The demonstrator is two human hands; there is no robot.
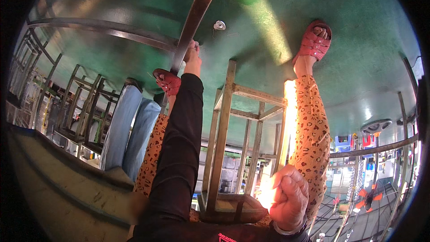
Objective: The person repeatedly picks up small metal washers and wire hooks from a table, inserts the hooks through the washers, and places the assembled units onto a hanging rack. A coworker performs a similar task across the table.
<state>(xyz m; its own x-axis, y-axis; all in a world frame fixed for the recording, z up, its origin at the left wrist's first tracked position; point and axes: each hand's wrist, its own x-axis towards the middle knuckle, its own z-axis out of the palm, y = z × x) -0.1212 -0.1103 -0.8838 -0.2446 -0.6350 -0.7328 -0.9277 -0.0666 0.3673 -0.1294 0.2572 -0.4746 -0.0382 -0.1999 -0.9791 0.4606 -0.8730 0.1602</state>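
Note:
My left hand (192,57), at the end of a black sleeve, is closed on a brown metal bar (199,11) of a frame. The bar hides part of its fingers, close to where a crossbar (107,30) joins. My right hand (290,197) is held low at the right with its fingers curled into a fist. Strong glare beside its fingertips hides whatever they may pinch. Between my legs stands a stool (257,93) with metal legs, its seat close to my body. On the green floor lies a small whitish round piece (219,25), with thin wire-like bits near it.
My legs, in leopard-print trousers (310,121), and red sandals (316,42) flank the stool. Another person's blue-jeaned legs (120,125) show at the left. More metal stools (83,107) stand beyond them. A fan with orange blades (368,198) is at the lower right.

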